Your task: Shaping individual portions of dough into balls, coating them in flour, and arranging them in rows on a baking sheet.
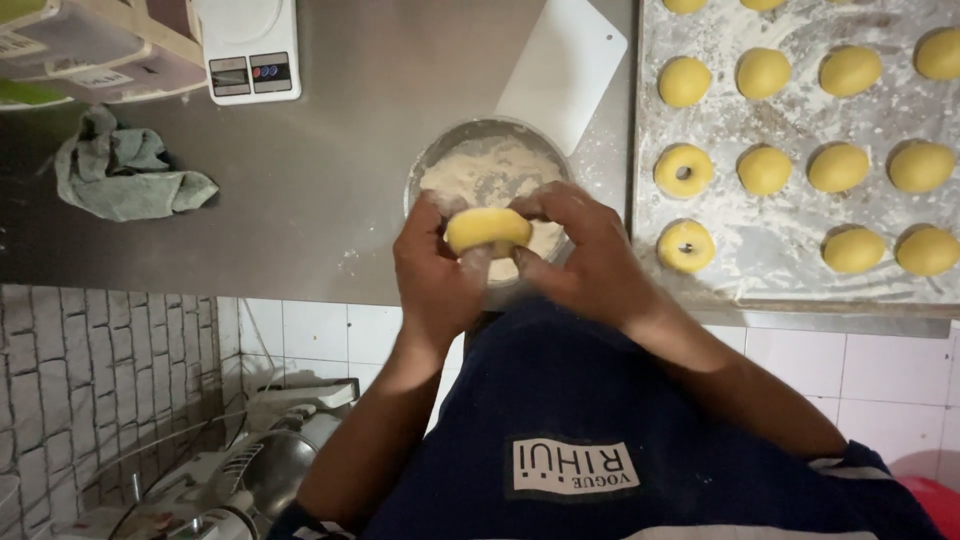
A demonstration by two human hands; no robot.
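Between the left hand [435, 275] and the right hand [585, 255], a yellow dough ball [487, 230] is pinched by fingers of both. Just beyond the hands sits a bowl of flour [480, 165] on the counter [330, 180]. Right of the right hand, a floured tray [790, 215] carries more dough pieces.

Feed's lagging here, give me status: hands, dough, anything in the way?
Left hand and right hand both grip the dough piece. Held over flour bowl. Nothing blocking; floured tray at right.
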